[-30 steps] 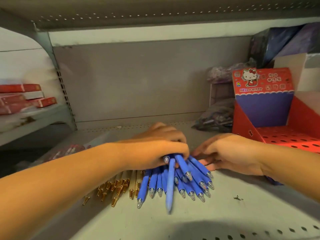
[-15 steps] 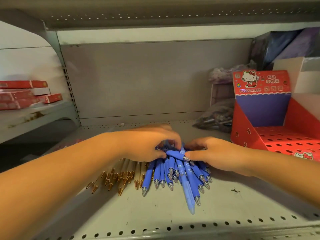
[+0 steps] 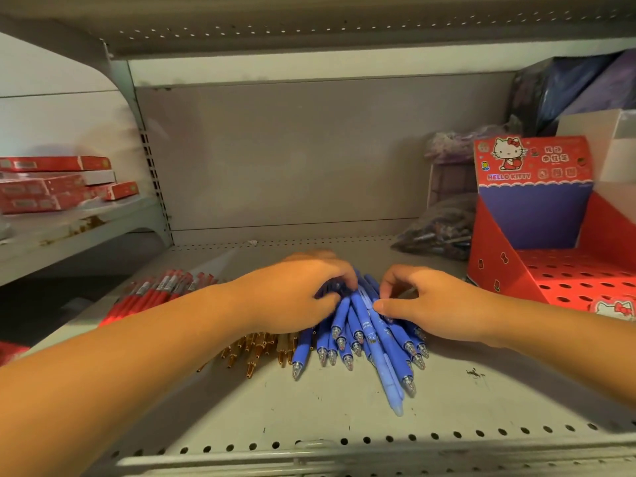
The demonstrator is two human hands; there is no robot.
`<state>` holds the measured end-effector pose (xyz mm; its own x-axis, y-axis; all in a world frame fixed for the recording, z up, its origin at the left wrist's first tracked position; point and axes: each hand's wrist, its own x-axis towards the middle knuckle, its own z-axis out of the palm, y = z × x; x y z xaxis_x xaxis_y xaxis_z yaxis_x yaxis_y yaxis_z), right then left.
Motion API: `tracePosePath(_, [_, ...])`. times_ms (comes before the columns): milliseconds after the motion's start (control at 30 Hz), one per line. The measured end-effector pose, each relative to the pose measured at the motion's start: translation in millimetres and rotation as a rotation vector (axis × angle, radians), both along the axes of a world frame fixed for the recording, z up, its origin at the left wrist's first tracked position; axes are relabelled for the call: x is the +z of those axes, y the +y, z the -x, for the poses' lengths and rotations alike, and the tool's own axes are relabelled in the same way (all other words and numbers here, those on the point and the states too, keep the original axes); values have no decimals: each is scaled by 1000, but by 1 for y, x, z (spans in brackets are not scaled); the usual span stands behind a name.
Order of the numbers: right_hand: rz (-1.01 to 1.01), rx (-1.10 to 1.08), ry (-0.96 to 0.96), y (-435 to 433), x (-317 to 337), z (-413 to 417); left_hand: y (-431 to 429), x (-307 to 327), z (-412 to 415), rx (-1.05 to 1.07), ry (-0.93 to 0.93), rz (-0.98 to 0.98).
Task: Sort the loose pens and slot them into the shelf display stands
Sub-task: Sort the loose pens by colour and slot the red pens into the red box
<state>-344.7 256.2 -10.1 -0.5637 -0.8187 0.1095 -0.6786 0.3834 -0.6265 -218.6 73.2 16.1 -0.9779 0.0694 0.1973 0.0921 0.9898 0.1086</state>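
A pile of blue pens (image 3: 364,339) lies fanned on the grey shelf (image 3: 344,418), tips toward me. One lighter blue pen (image 3: 389,380) sticks out nearest. My left hand (image 3: 296,297) grips the back ends of the blue pens with curled fingers. My right hand (image 3: 426,304) holds the same bundle from the right, thumb pressed on a pen. Gold-tipped pens (image 3: 254,349) lie under my left wrist. Red pens (image 3: 155,290) lie further left. A red display stand (image 3: 568,270) with a holed tray stands at the right.
Red flat boxes (image 3: 55,184) are stacked on the neighbouring shelf at left. Plastic bags of pens (image 3: 437,232) sit at the back right beside the stand. Dark bags and a white box stand behind it. The upper shelf hangs low overhead.
The view has pulled back, so the red pens show at left. My hands have gathered the blue pens closer together, and the light blue pen has swung to point right of centre.
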Motion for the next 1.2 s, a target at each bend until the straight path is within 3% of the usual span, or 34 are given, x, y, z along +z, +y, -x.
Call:
tracePosePath(100, [-36, 137, 123, 10, 8, -2, 3, -2, -12, -29, -74, -85])
tracePosePath(233, [-272, 380, -40, 30, 15, -4, 8, -5, -14, 94, -160, -90])
tracePosePath(400, [-456, 417, 300, 33, 12, -6, 17, -2, -5, 227, -128, -171])
tracePosePath(533, [-375, 390, 369, 31, 10, -12, 19, 0, -6, 270, -135, -212])
tracePosePath(667, [-363, 384, 344, 29, 11, -19, 21, 3, -12, 244, -103, -133])
tracePosePath(867, [-377, 391, 344, 30, 11, -21, 9, 5, -34, -96, -230, -223])
tracePosePath(1033, [-409, 321, 441, 24, 2, -18, -5, -23, -34, -60, -272, 161])
tracePosePath(1200, [-357, 281, 450, 19, -1, -19, -4, -11, -36, -133, -194, 124])
